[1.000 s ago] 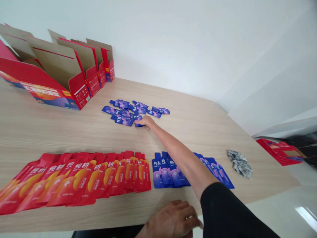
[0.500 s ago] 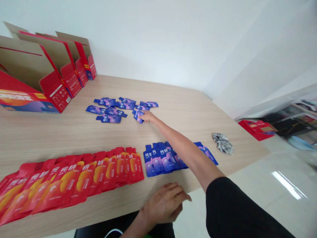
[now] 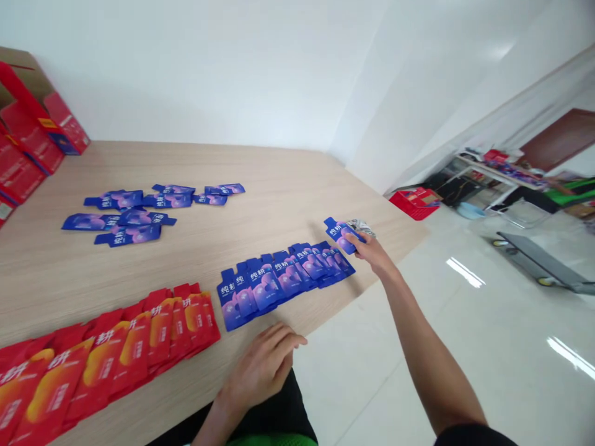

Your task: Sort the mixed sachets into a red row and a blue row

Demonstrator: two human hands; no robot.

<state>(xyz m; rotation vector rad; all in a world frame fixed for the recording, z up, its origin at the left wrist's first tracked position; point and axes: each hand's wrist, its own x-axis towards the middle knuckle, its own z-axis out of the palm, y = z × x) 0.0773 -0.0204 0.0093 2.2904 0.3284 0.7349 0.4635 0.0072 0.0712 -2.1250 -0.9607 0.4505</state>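
My right hand (image 3: 369, 249) pinches a blue pouch (image 3: 341, 234) by its lower end, holding it above the table near the right end of a row of overlapping blue pouches (image 3: 281, 275). At the table's front edge rests my left hand (image 3: 263, 365), fingers loosely bent with the thumb apart and nothing in it. Left of the blue row, red pouches (image 3: 105, 353) with orange print overlap in a fanned line. Farther back lies a loose scatter of blue pouches (image 3: 130, 234). Behind my right hand, a crumpled grey-and-white wad (image 3: 361, 227) is partly hidden.
Red cartons (image 3: 35, 136) with raised flaps stand at the back left of the wooden table (image 3: 274, 192), which meets a white wall. On the floor to the right are a red box (image 3: 415, 202), a flat cart (image 3: 548, 261) and, beyond, a person in green (image 3: 574, 195).
My right hand has taken the blue pouch from the scatter and carried it right and nearer, to above the row's right end. My view has turned right; my left hand stays at the edge.
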